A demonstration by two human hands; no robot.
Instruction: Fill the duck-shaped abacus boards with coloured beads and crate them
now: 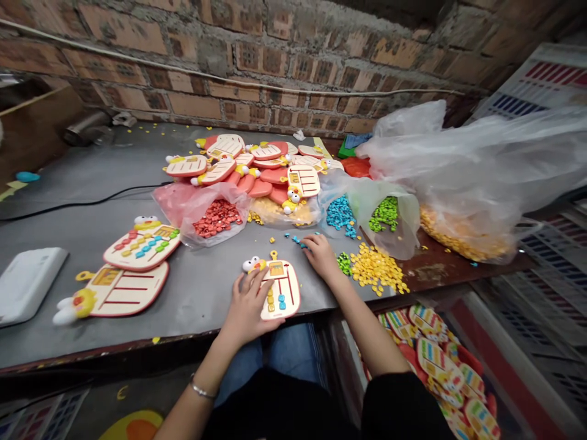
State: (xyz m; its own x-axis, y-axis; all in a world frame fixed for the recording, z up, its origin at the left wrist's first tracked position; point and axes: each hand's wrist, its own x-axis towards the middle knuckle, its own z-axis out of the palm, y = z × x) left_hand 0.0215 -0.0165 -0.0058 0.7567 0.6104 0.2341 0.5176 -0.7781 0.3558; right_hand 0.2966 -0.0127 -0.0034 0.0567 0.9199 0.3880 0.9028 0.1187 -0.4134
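The left hand (247,305) is gripping the board (290,281), its fingers spreading over the left side and its thumb lying along the near edge. The board is lying on the counter (192,293), straight in front of the person. Yellow and blue pieces are sitting in 2 of its slots, while at least 1 other slot is showing bare.

The right hand (321,256) is resting beyond the board, its fingers bunching beside the loose blue pieces (296,240); whether they are pinching 1 (the tips are too small to read) I cannot tell. The step in hand seems to be filling the blue slot, and the next move is probably calling for a firm pinch on a single piece and a neat press.

Behind, clear bags are standing open: the left bag (170,205) is holding red pieces (219,217), the middle bag (331,186) blue, the right bag (406,226) green. A large bag (481,146) is holding yellow pieces, and a yellow heap (376,266) is lying loose on the counter. Below, a crate (502,330) is holding many boards with coloured pieces (431,354).
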